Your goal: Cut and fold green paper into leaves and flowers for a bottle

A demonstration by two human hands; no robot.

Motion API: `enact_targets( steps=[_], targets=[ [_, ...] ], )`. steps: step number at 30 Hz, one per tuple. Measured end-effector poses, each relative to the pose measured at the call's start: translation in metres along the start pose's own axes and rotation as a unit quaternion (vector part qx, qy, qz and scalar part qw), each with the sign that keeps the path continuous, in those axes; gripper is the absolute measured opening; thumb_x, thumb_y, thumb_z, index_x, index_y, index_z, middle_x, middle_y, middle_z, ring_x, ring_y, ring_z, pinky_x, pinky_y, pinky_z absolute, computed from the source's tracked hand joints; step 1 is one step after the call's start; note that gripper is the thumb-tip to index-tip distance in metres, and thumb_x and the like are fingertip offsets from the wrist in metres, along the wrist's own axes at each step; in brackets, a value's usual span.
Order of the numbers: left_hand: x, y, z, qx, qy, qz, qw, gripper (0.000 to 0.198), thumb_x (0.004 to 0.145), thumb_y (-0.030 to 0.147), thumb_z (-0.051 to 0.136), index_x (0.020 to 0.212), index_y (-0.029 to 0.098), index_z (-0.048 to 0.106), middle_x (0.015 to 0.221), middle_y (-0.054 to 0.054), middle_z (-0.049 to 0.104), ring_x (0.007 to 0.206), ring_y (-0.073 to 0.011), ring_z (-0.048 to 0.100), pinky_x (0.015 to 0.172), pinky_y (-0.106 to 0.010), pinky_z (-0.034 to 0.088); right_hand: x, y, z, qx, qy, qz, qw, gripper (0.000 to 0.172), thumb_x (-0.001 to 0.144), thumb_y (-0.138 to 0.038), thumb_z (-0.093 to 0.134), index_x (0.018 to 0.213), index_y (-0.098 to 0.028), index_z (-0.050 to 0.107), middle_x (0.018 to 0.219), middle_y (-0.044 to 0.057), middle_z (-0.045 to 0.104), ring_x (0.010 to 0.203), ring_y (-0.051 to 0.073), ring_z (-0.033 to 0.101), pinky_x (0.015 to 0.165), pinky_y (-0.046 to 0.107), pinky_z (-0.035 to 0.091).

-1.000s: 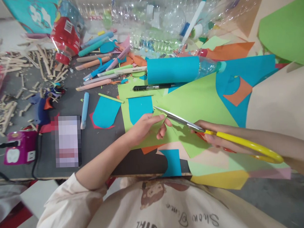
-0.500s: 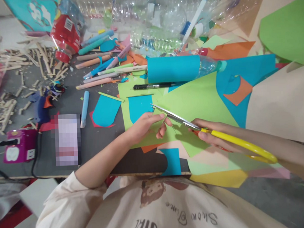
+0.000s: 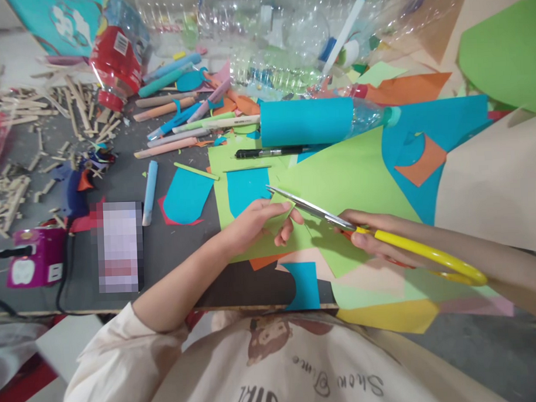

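Note:
Between thumb and fingers, my left hand (image 3: pixel 255 224) pinches a small green paper piece (image 3: pixel 277 209). My right hand (image 3: pixel 368 230) grips a pair of scissors (image 3: pixel 312 206) with yellow handles, its blades pointing left along the upper edge of that piece. Under both hands lies a large green paper sheet (image 3: pixel 337 181). A blue paper cutout (image 3: pixel 248 187) with a thin green strip along its top lies just beyond my left hand. Farther left is a similar blue cutout (image 3: pixel 186 195) with red paper showing beneath it. How far the blades are parted is hard to see.
A bottle wrapped in blue paper (image 3: pixel 307 122) and a black pen (image 3: pixel 270 153) lie beyond my hands. Markers (image 3: pixel 172 122), clear plastic bottles (image 3: pixel 285 65) and wooden sticks (image 3: pixel 78 108) crowd the back. A glue gun (image 3: pixel 74 187) and a phone (image 3: pixel 119 247) are at left.
The scissor blades look slightly closer together, and the yellow handle has shifted a little. My left hand and the green piece stay almost in place.

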State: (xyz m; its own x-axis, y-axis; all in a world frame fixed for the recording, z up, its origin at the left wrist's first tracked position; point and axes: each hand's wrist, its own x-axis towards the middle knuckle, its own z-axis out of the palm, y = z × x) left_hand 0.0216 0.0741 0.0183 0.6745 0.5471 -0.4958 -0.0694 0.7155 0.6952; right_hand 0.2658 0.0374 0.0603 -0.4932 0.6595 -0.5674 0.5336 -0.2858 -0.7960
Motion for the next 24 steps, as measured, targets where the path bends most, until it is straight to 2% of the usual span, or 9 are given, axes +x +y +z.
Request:
enact_targets(
  steps=[4, 10, 16, 20, 22, 24],
  targets=[
    [0.0, 0.0, -0.002, 0.003, -0.004, -0.008, 1.0, 0.033, 0.083, 0.044, 0.066, 0.074, 0.012, 0.068, 0.049, 0.002, 0.057, 0.041, -0.0077, 0.05, 0.053, -0.023, 0.048, 0.006, 0.013, -0.002, -0.001, -0.009, -0.011, 1.0, 0.063, 0.079, -0.082, 0.046, 0.086, -0.02, 0.053, 0.057, -0.007, 0.034, 0.041, 0.004, 0.022, 0.033, 0.022, 0.014],
    [0.0, 0.0, -0.002, -0.005, -0.016, 0.004, 1.0, 0.032, 0.084, 0.043, 0.067, 0.074, 0.013, 0.069, 0.049, 0.003, 0.058, 0.041, -0.007, 0.05, 0.053, -0.021, 0.048, 0.008, 0.015, -0.003, -0.035, 0.018, -0.031, 0.999, 0.063, 0.079, -0.083, 0.046, 0.08, -0.02, 0.055, 0.059, -0.004, 0.038, 0.047, 0.008, 0.03, 0.039, 0.023, 0.022],
    [0.001, -0.001, -0.004, -0.005, -0.022, -0.006, 1.0, 0.031, 0.085, 0.042, 0.066, 0.074, 0.013, 0.069, 0.05, 0.003, 0.059, 0.041, -0.0071, 0.051, 0.052, -0.022, 0.048, 0.003, 0.014, -0.002, -0.017, 0.053, 0.014, 0.998, 0.061, 0.076, -0.082, 0.052, 0.08, -0.021, 0.057, 0.066, -0.002, 0.043, 0.054, 0.01, 0.04, 0.045, 0.022, 0.031],
    [0.002, -0.002, -0.006, -0.004, -0.035, -0.007, 0.999, 0.032, 0.084, 0.043, 0.066, 0.075, 0.013, 0.07, 0.05, 0.002, 0.059, 0.041, -0.0077, 0.051, 0.053, -0.023, 0.049, 0.006, 0.02, -0.003, -0.011, 0.035, 0.019, 0.999, 0.064, 0.071, -0.084, 0.053, 0.079, -0.021, 0.057, 0.064, -0.004, 0.041, 0.052, 0.009, 0.037, 0.046, 0.022, 0.03],
    [0.002, -0.003, -0.007, 0.0, -0.04, -0.01, 0.999, 0.033, 0.084, 0.044, 0.066, 0.075, 0.013, 0.07, 0.05, 0.002, 0.06, 0.042, -0.008, 0.051, 0.054, -0.024, 0.049, 0.007, 0.022, -0.005, -0.047, 0.039, 0.008, 0.998, 0.063, 0.072, -0.084, 0.052, 0.079, -0.021, 0.058, 0.061, -0.004, 0.042, 0.051, 0.01, 0.038, 0.045, 0.022, 0.029],
    [0.002, -0.003, -0.007, 0.003, -0.038, -0.011, 0.999, 0.033, 0.085, 0.044, 0.065, 0.076, 0.013, 0.069, 0.051, 0.002, 0.06, 0.043, -0.008, 0.052, 0.053, -0.023, 0.048, 0.006, 0.022, -0.007, -0.114, 0.078, -0.006, 0.99, 0.059, 0.076, -0.081, 0.05, 0.082, -0.022, 0.06, 0.06, -0.003, 0.046, 0.051, 0.011, 0.041, 0.046, 0.024, 0.031]
  ],
)
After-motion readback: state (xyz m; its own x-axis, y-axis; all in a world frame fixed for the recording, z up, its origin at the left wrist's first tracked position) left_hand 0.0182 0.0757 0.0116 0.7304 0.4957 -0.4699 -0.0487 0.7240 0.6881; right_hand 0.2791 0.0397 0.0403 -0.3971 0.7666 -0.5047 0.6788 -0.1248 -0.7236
